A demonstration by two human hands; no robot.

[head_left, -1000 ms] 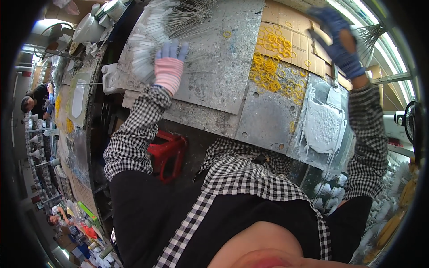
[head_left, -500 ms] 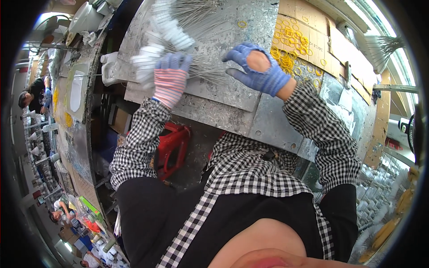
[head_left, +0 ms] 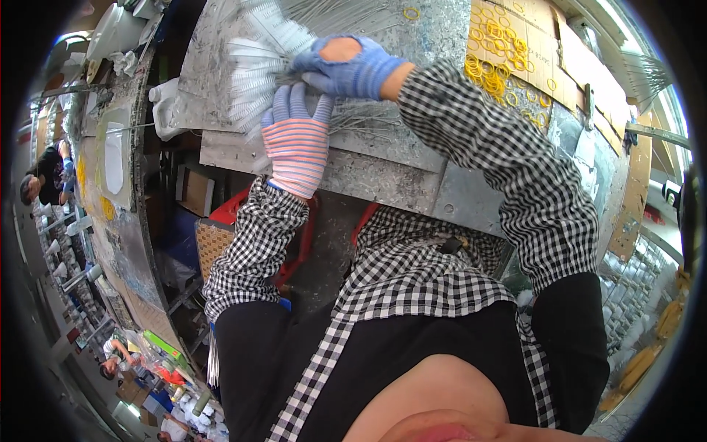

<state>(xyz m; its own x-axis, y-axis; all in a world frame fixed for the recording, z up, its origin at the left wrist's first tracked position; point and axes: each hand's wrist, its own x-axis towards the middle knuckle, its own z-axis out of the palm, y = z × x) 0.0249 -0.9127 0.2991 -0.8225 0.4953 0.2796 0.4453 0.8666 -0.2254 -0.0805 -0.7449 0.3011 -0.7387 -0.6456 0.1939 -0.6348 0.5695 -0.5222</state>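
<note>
Thin wire brushes with white bristles [head_left: 254,81] lie fanned out on the metal worktop, their bare wire stems [head_left: 364,121] pointing right. My left hand [head_left: 296,144], in a red-and-blue striped glove, rests over the near side of the brushes with its fingers apart. Just beyond it, my right hand [head_left: 346,68] reaches across from the right in a blue glove with a hole on the back. Its fingers and thumb close around brushes where bristles meet stems; the fingertips are partly hidden. More wire stems [head_left: 346,16] lie at the far side.
Yellow rings [head_left: 490,74] lie heaped and scattered on cardboard [head_left: 541,48] at the right, near a scraper [head_left: 587,140]. One ring [head_left: 410,13] lies apart on the worktop [head_left: 383,177]. A white jug [head_left: 168,110] stands left. Below is a red stool [head_left: 298,250]. Other people work far left.
My right hand has swung left from above the worktop onto the brushes beside my left hand. My left hand has shifted slightly right and nearer, its fingers spreading.
</note>
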